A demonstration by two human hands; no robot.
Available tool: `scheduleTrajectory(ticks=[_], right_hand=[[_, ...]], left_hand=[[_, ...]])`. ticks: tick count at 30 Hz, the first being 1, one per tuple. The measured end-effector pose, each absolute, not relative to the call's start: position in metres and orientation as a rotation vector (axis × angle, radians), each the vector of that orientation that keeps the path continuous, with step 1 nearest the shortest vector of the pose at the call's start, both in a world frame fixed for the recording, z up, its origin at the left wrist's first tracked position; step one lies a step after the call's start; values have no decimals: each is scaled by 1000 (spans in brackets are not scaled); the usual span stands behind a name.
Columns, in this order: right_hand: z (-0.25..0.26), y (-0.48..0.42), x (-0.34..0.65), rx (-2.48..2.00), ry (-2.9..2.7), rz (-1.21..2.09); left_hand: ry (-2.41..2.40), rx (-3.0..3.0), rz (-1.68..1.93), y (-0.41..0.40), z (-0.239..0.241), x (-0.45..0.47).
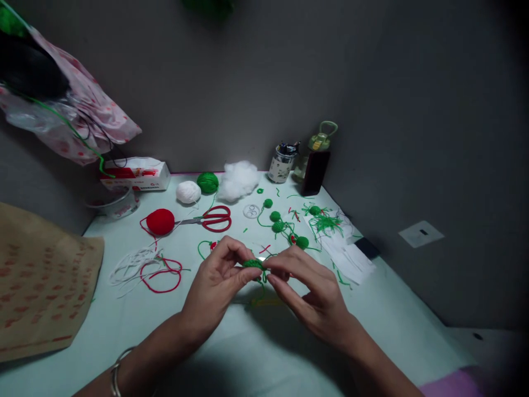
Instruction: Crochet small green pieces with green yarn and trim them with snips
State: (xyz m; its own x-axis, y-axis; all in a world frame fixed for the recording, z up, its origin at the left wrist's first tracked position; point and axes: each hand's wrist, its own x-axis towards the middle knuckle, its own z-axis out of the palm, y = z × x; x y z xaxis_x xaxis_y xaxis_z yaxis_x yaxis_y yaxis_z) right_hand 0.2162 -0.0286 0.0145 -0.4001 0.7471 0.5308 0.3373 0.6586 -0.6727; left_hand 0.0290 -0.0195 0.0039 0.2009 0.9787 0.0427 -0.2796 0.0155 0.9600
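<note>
Between thumb and fingers, my left hand (219, 281) pinches a small green crocheted piece (253, 264) above the middle of the table. My right hand (312, 289) meets it from the right, thumb and forefinger closed at the piece's edge on green yarn; any tool in those fingers is too small to make out. A loose green strand hangs below the piece. Behind the hands lie several small green crocheted balls (278, 226) with yarn tails. Red-handled scissors (217, 219) lie beyond my left hand, their blades touching a red yarn ball (160, 221).
White yarn ball (188, 192), green yarn ball (208, 182) and white stuffing (238, 181) sit at the back. A pen tin (281, 164), bottle (321, 140) and dark phone (316, 173) stand at back right. Green scraps (326, 221) lie right; a brown paper bag (45, 286) is left.
</note>
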Motion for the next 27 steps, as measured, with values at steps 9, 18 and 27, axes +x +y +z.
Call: scheduleTrajectory(ticks=[9,18,27], right_hand=[[13,-29,216,-819,-1971,634],[14,-29,213,-867,-1838,742],[16,-26,215,-930,-1900,782]], left_hand=[[765,1287,1245,-25,-4,29],[841,1696,1174,-21,-3,21],[829,1280,1157,-24,1,25]])
